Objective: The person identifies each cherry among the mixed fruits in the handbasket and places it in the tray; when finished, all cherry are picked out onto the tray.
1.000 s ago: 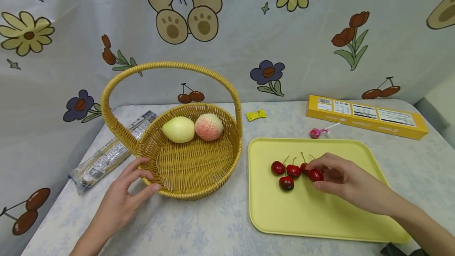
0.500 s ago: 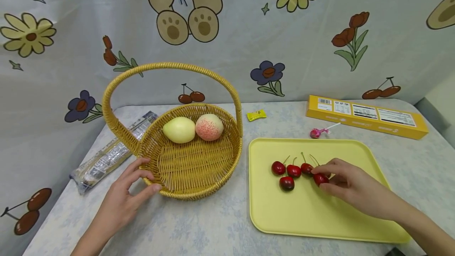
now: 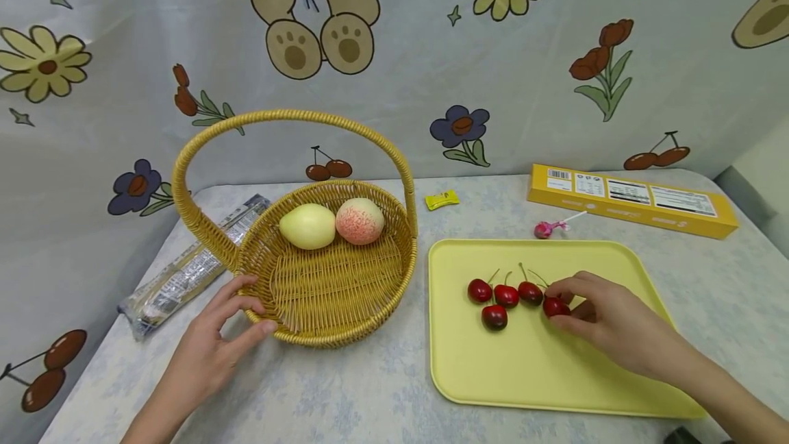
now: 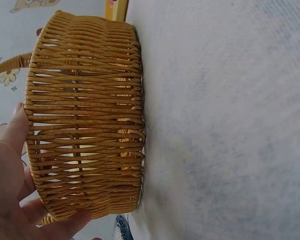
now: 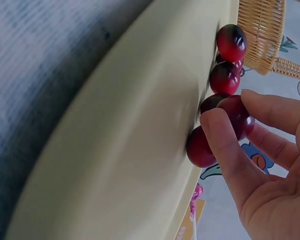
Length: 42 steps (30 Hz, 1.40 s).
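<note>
A round wicker basket (image 3: 333,341) with a tall arched handle stands on the table, a yellow-green pear (image 3: 307,227) and a speckled peach (image 3: 360,221) side by side in it. My left hand (image 3: 212,351) holds its near left rim, thumb and fingers spread along the edge. To the right lies a yellow tray (image 3: 542,375) with several dark red cherries (image 3: 494,317), most with thin stems. My right hand (image 3: 607,324) pinches a cherry (image 5: 236,114) between thumb and fingertips, close over the tray beside the others. The fingers partly cover that cherry in the head view.
Behind the tray lie a pink lollipop (image 3: 545,229) and a long yellow box (image 3: 631,201). A small yellow wrapped candy (image 3: 442,199) sits right of the basket. A silver plastic packet (image 3: 185,273) lies left of it. A patterned cloth (image 3: 394,88) hangs behind the table.
My right hand has drawn slightly to the right with the cherry, away from the neighbouring cherries. My left hand has stayed on the basket rim.
</note>
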Available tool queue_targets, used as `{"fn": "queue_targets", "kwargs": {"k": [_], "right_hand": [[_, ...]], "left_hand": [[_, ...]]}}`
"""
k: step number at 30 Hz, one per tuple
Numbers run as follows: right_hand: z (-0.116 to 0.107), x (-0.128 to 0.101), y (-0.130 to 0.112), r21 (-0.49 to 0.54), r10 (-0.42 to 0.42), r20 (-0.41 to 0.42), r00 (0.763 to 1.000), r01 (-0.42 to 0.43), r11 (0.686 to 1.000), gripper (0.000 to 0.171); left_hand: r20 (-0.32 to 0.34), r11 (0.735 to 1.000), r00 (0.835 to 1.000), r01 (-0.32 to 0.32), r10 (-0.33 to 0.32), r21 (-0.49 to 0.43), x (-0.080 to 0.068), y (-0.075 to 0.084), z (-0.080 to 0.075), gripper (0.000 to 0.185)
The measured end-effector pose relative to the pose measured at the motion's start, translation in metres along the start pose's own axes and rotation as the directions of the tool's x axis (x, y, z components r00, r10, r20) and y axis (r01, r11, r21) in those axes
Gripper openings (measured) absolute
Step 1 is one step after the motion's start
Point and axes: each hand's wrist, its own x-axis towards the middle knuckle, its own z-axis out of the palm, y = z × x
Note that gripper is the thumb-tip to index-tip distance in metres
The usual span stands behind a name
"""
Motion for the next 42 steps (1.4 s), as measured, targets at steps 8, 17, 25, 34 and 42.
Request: {"fn": "queue_targets", "kwargs": {"k": [8, 17, 25, 34, 42], "right_hand": [[0.005, 0.001, -0.001, 0.000, 0.026, 0.051, 0.998, -0.026, 1.000, 0.033], [0.004, 0.001, -0.001, 0.032, 0.005, 0.067, 0.998, -0.007, 0.999, 0.036], [0.003, 0.000, -0.002, 0.024, -0.010, 0.042, 0.999, 0.009, 1.000, 0.031], [-0.001, -0.003, -0.004, -0.040, -0.035, -0.036, 0.999, 0.033, 0.999, 0.026], [-0.005, -0.001, -0.008, -0.135, -0.143, -0.112, 0.983, 0.127, 0.983, 0.024]], "left_hand": [[0.003, 1.000, 1.000, 0.002, -0.002, 0.007, 0.000, -0.002, 0.000, 0.016], [0.010, 1.000, 1.000, 0.019, -0.019, 0.011, 0.000, -0.002, -0.001, 0.016], [0.006, 1.000, 1.000, 0.014, -0.014, 0.015, -0.001, -0.001, -0.001, 0.016], [0.009, 1.000, 1.000, 0.014, -0.014, 0.001, -0.004, 0.000, -0.001, 0.016], [0.067, 0.983, 0.997, 0.017, -0.029, 0.183, 0.000, 0.007, -0.012, 0.028]]}}
